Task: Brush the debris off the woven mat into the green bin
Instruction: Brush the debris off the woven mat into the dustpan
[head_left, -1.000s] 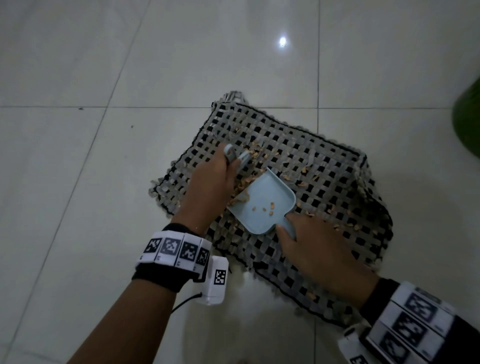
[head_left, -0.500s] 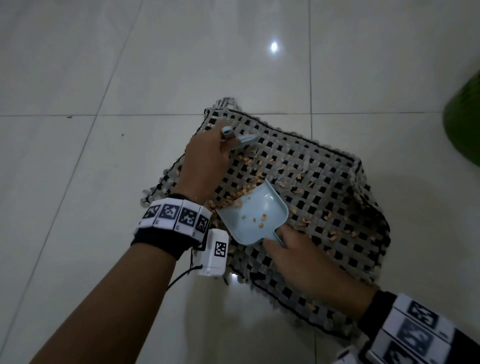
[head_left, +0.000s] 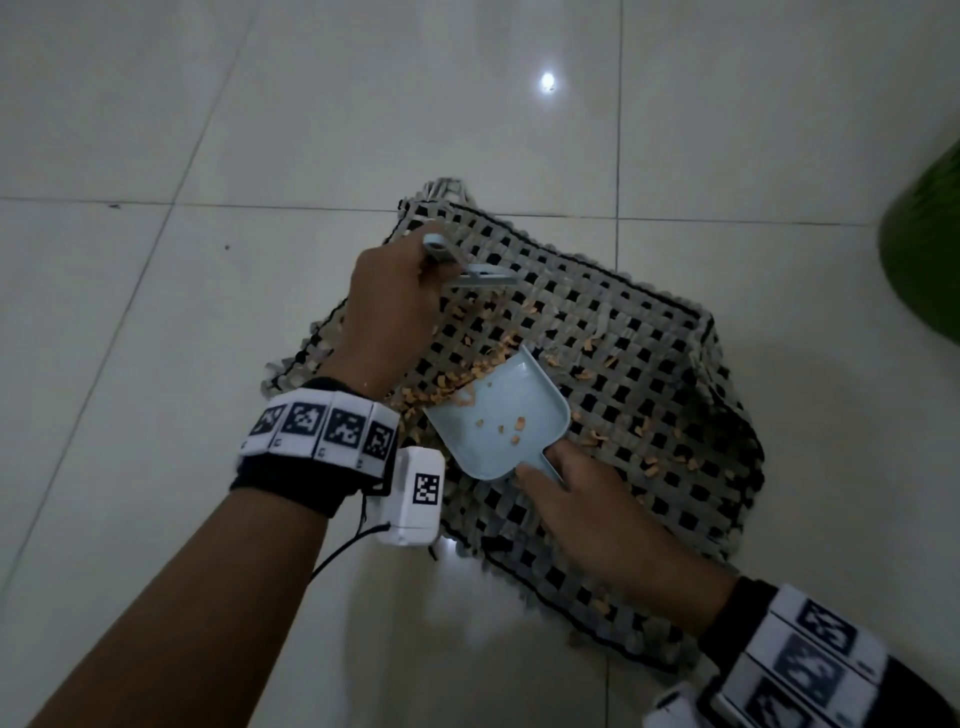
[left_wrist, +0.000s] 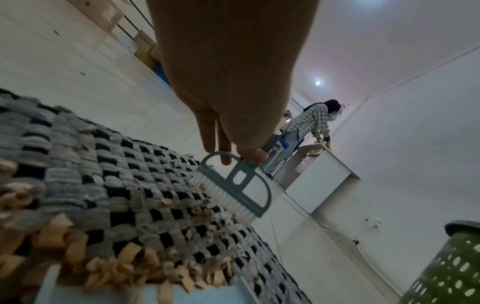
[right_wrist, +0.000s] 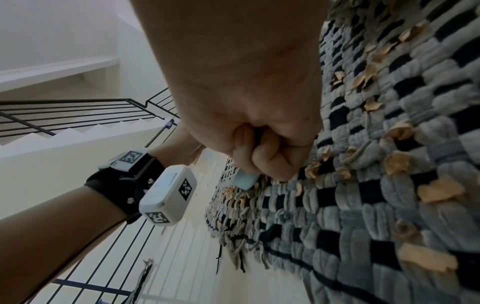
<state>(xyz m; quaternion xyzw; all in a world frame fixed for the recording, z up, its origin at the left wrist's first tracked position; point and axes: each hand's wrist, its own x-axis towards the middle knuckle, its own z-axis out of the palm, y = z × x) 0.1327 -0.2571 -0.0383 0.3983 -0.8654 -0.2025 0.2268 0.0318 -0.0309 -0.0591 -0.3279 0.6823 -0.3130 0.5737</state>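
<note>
A grey and black woven mat lies on the tiled floor, strewn with tan debris bits. My left hand grips a small grey-blue brush at the mat's far left part; its white bristles touch the weave. My right hand holds the handle of a light blue dustpan lying flat on the mat, with a few bits inside and a heap at its front lip. The green bin stands at the right edge, off the mat.
Pale floor tiles surround the mat. In the left wrist view another person leans on a white cabinet beyond the mat, and the green perforated bin is at lower right. A stair railing shows behind my left arm.
My left hand has lifted the brush away from the dustpan's lip and carried it to the far part of the mat. The dustpan and right hand have barely moved.
</note>
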